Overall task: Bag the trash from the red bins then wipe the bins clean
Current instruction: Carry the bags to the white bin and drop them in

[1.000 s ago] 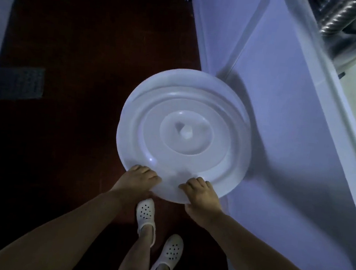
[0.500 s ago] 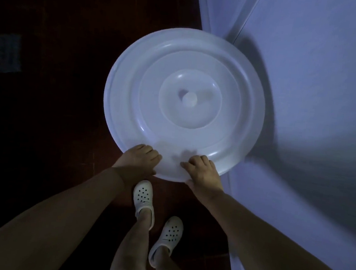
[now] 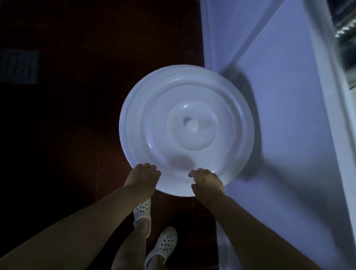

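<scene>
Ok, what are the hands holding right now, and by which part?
Both hands grip a round white lid by its near rim: left hand at the lower left edge, right hand at the lower right.

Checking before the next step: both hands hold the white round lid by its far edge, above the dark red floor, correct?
Not quite. The head view shows the left hand and right hand gripping the white round lid by its near edge, closest to the person. It is above the dark red floor.
</scene>
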The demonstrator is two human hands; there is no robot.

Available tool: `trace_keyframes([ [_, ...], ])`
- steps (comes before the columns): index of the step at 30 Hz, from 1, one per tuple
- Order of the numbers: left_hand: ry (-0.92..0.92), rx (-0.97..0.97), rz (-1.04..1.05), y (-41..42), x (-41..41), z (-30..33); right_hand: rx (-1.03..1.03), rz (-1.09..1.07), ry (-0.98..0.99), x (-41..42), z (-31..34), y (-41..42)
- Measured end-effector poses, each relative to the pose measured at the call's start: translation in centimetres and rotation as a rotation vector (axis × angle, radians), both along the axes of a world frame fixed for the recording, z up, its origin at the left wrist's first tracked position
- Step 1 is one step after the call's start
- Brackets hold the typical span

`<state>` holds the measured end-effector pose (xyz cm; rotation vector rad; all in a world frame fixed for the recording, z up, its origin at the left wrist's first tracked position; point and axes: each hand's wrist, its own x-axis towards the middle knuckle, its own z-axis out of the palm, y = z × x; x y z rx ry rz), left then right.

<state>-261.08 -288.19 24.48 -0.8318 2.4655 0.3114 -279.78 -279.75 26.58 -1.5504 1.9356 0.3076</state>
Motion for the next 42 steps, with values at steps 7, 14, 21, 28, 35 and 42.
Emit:
trace_keyframes([
  [7,-0.035,-0.039,0.074,-3.0,2.9,8.6,0.096,0.134,0.121,1.3,10.2,-4.5],
  [14,0.028,-0.134,0.344,-5.6,7.1,16.5,-0.074,0.435,0.160,5.1,17.2,-9.1],
  [21,0.135,-0.201,0.787,-3.0,10.4,21.8,-0.224,0.745,0.104,8.8,20.3,-13.6],
  [28,0.131,-0.262,1.253,8.5,17.0,23.5,-0.291,1.188,0.002,18.8,22.1,-13.1],
  [35,0.045,-0.322,1.718,25.3,22.1,25.7,-0.297,1.647,-0.002,31.0,24.2,-3.5],
  [42,0.094,-0.404,2.170,44.6,22.7,26.2,-0.387,2.013,-0.062,40.6,26.7,13.3],
])
